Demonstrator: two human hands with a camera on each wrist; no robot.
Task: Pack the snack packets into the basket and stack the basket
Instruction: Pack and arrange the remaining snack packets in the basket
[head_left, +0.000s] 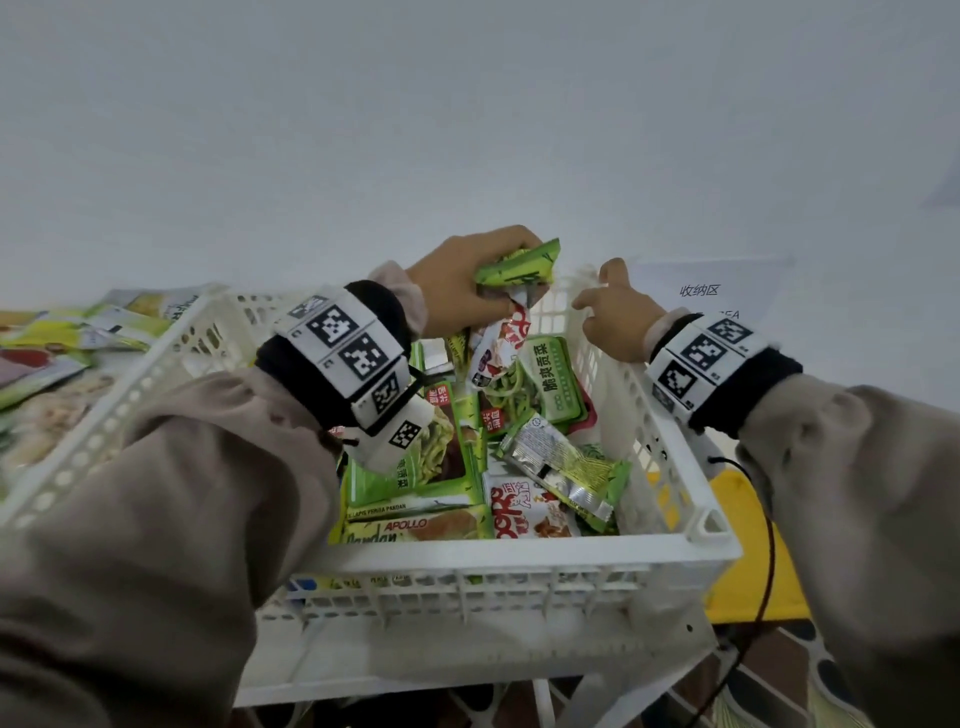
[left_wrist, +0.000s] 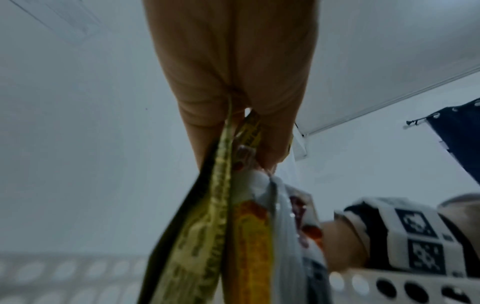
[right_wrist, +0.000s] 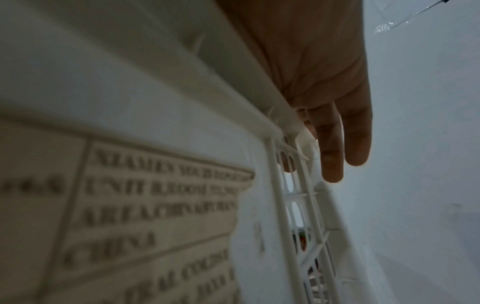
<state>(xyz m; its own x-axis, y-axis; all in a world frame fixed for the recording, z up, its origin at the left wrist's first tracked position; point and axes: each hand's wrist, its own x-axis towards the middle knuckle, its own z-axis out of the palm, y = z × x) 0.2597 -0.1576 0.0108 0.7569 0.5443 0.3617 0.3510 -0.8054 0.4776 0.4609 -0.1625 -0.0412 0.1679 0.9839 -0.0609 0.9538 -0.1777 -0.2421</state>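
Observation:
A white perforated basket (head_left: 519, 553) sits in front of me with several snack packets (head_left: 415, 467) lying in it, mostly green and red-white. My left hand (head_left: 488, 291) hovers over its far end and grips a bunch of packets: a green one (head_left: 519, 265) on top and a red-white one (head_left: 506, 332) hanging below. In the left wrist view the fingers (left_wrist: 228, 72) pinch the packet tops (left_wrist: 207, 226). My right hand (head_left: 613, 312) rests on the basket's right rim near the far corner. Its straight fingers (right_wrist: 332, 133) lie down the wall (right_wrist: 182, 102).
A second white basket (head_left: 130, 384) lies tilted against the left side. Loose packets (head_left: 62, 332) cover the table at far left. Under the basket is another white perforated piece (head_left: 467, 649). A yellow mat (head_left: 748, 545) and a labelled paper (head_left: 701, 291) lie on the right.

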